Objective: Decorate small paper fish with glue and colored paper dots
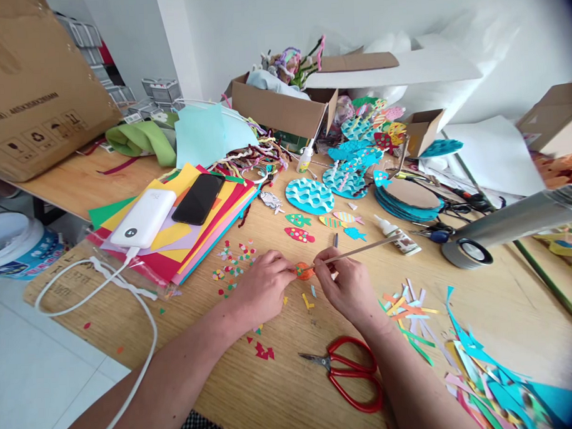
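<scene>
My left hand (264, 284) is closed, with its fingertips pinching the edge of a small orange paper cutout (305, 271) that has bits of green on it. From the other side, my right hand (342, 284) grips a thin stick (366, 247), its tip at the cutout. Finished-looking paper fish, among them a red dotted one (299, 234) and a blue one (355, 234), lie just beyond. Small coloured paper dots (234, 260) are scattered left of my left hand. Red-handled scissors (352, 368) rest open below my right hand.
Left stands a stack of coloured paper (193, 243) with a white power bank (145, 220) and black phone (198, 199). A glue bottle (399, 237), blue discs (405, 204) and a metal cylinder (516, 222) are at right. Paper strips (411, 310) lie near my right forearm.
</scene>
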A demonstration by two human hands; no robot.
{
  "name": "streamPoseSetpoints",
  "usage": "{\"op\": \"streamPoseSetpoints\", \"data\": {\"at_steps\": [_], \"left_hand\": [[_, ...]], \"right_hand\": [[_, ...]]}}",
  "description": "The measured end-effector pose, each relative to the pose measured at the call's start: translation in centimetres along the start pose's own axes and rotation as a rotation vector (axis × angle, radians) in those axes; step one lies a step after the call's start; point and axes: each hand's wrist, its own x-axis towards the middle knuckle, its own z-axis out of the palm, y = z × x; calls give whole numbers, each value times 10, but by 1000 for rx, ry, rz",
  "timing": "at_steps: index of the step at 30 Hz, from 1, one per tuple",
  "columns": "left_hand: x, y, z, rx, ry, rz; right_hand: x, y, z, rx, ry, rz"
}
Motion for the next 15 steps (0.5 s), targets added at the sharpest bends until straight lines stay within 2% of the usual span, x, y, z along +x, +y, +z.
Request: {"op": "streamPoseSetpoints", "data": {"at_steps": [15], "left_hand": [[0, 0, 1, -5, -6, -7]], "right_hand": [[0, 0, 1, -9, -6, -2]]}}
